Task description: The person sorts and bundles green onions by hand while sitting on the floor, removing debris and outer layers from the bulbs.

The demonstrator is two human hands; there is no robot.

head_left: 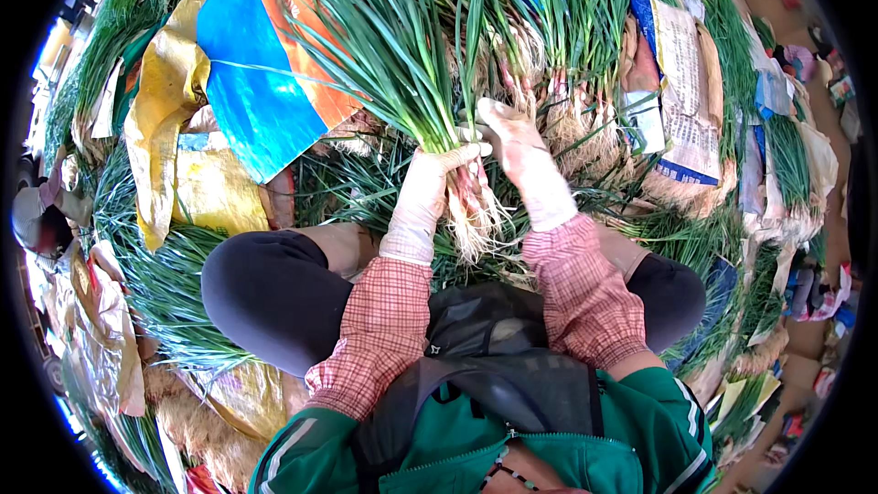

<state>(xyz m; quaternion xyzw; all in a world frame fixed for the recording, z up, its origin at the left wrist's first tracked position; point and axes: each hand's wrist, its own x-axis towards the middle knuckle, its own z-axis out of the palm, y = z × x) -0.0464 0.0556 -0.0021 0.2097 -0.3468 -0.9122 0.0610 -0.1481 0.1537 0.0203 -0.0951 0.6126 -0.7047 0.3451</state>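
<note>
My left hand (428, 185), in a pale glove, is closed around a bunch of spring onions (389, 55). Its long green leaves fan up and to the left, and its reddish-white bases and stringy roots (473, 220) hang below the hand. My right hand (515, 148), gloved too, is against the bunch's right side. Its fingers are curled in at a few stalks beside the left hand's fingertips; the exact grip is partly hidden. Just beyond my right hand lie more spring onions (578, 27), roots toward me.
Before my crossed legs lie loose green leaves (334, 187). A blue and orange sheet (251, 73) and a yellow sack (169, 110) lie at the left. A printed sack (686, 82) is at the right. Another person (46, 215) sits at the far left.
</note>
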